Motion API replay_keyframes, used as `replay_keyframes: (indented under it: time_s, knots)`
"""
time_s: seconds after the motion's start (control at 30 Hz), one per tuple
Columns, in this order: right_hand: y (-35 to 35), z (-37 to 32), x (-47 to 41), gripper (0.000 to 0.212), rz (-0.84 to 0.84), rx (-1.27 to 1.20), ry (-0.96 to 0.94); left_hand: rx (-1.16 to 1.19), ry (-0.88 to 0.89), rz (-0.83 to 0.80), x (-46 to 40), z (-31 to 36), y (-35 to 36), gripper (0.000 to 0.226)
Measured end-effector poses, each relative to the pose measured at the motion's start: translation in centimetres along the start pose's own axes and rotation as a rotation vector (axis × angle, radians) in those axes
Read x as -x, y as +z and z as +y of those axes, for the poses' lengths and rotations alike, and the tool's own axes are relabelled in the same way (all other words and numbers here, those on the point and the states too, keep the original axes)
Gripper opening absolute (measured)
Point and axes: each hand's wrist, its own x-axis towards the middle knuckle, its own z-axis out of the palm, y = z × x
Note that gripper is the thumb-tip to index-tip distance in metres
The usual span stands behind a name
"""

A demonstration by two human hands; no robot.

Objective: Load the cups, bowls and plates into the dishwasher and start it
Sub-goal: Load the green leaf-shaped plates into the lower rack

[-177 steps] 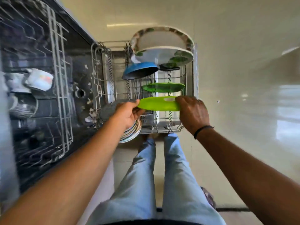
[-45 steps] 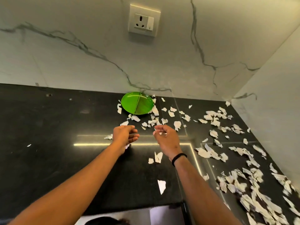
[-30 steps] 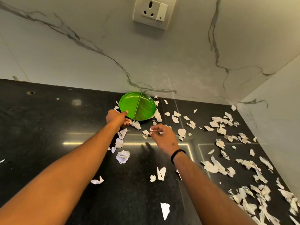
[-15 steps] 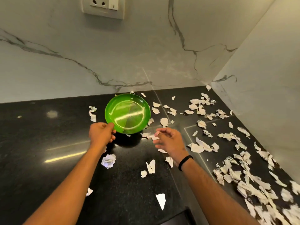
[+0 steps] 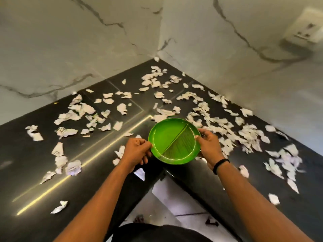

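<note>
Green plate between both hands

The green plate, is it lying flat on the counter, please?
No, both hands, left and right, hold the green plate by its rim above the counter.

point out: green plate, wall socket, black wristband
green plate (image 5: 172, 141): head view, on the plate's ridged centre.
wall socket (image 5: 303, 33): head view, on the white faceplate, upper right.
black wristband (image 5: 220, 165): head view, on the band at the right wrist.

The plate sits between the left hand and right hand, above the counter's near inner corner; paper scraps lie scattered left, right and far behind.
</note>
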Motion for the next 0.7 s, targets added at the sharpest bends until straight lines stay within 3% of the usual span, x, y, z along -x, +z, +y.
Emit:
replay_keyframes:
  time_s: [0.43,0.7]
  knots:
    - [-25.7,17.2,19.2,0.031,0.538,-0.302,0.151,-0.333,0.035,-0.652,12.1,0.5,25.9,0.024]
    - [-35.1,26.4,32.1,0.032,1.008,-0.479,0.302,-0.556,0.085,-0.919,23.3,-3.5,40.6,0.021]
